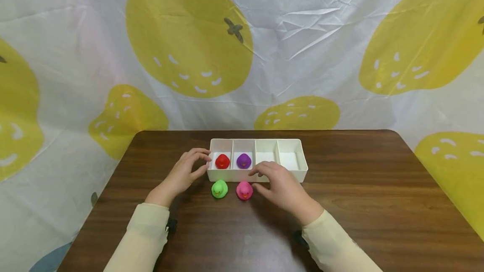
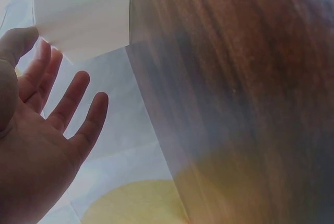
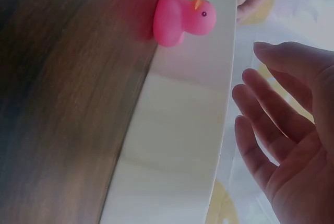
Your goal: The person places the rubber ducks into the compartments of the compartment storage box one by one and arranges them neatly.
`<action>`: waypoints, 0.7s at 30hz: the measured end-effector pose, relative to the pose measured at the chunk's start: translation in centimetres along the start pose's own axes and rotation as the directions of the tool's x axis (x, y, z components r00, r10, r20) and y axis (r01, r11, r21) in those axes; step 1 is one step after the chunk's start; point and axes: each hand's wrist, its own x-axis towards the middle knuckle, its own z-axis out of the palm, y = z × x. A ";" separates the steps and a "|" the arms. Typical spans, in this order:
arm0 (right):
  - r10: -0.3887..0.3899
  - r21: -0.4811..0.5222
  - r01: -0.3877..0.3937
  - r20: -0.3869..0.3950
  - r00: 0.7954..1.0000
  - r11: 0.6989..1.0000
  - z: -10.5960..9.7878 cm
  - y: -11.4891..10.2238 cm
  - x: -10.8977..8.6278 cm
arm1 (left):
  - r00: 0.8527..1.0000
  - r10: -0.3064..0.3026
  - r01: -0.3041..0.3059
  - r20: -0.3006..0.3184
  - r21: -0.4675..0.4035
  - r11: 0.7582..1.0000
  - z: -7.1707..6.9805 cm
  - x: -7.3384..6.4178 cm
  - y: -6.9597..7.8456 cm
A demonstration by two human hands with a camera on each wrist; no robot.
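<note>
A white tray [image 1: 266,175] with a row of compartments stands on the table. In its leftmost compartment sits a red rubber duck [image 1: 222,161], and a purple duck [image 1: 243,161] sits in the one beside it. A green duck [image 1: 219,189] and a pink duck [image 1: 244,190] stand on the table before the tray's front wall. My left hand [image 1: 184,172] is at the tray's left end, fingertips right at its wall. Above the front edge, just right of the pink duck, my right hand [image 1: 281,186] hovers with relaxed fingers and nothing between them.
The two right compartments [image 1: 290,159] of the tray show bare bottoms. Brown wooden table [image 1: 359,192] extends on both sides. Behind it hangs a white curtain [image 1: 302,32] printed with yellow fruit.
</note>
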 end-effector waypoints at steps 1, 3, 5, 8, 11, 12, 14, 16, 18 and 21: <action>-0.006 0.000 0.006 0.003 1.000 1.000 0.0 -0.1 0.0 | 1.000 0.000 0.000 -0.002 -0.001 1.000 0.0 0.1 0.0; -0.013 0.002 0.013 0.013 1.000 1.000 -0.1 -0.2 0.0 | 1.000 0.000 0.000 -0.002 -0.001 1.000 -0.1 0.1 0.0; -0.018 0.006 0.018 0.029 0.999 1.000 0.0 -0.4 -0.1 | 1.000 0.001 -0.001 -0.001 0.001 1.000 -0.2 0.2 0.1; -0.009 0.008 0.008 0.061 0.998 1.000 0.2 -0.5 -0.2 | 1.000 0.005 -0.005 0.001 0.003 1.000 -0.1 0.1 0.0; -0.003 -0.001 0.003 0.080 0.997 1.000 0.5 -0.6 -0.4 | 1.000 0.022 -0.022 -0.010 0.007 1.000 -0.1 0.1 0.0; -0.004 -0.005 0.004 0.083 0.997 1.000 0.6 -0.6 -0.5 | 0.999 0.030 -0.030 -0.014 0.010 0.999 -0.1 0.1 0.0; -0.008 -0.014 0.010 0.084 0.996 1.000 0.8 -0.6 -0.5 | 0.999 0.046 -0.046 -0.020 0.017 0.999 0.0 0.1 0.0; -0.012 -0.023 0.015 0.091 0.996 1.000 1.0 -0.6 -0.6 | 0.998 0.056 -0.055 -0.024 0.019 0.998 0.0 0.1 0.0; -0.012 -0.030 0.015 0.104 0.995 0.999 1.3 -0.6 -0.6 | 0.998 0.053 -0.053 -0.024 0.019 0.998 0.1 0.0 0.0; -0.015 -0.052 0.021 0.125 0.992 0.998 1.6 -0.6 -0.5 | 0.999 0.046 -0.046 -0.024 0.016 0.999 0.1 -0.1 0.0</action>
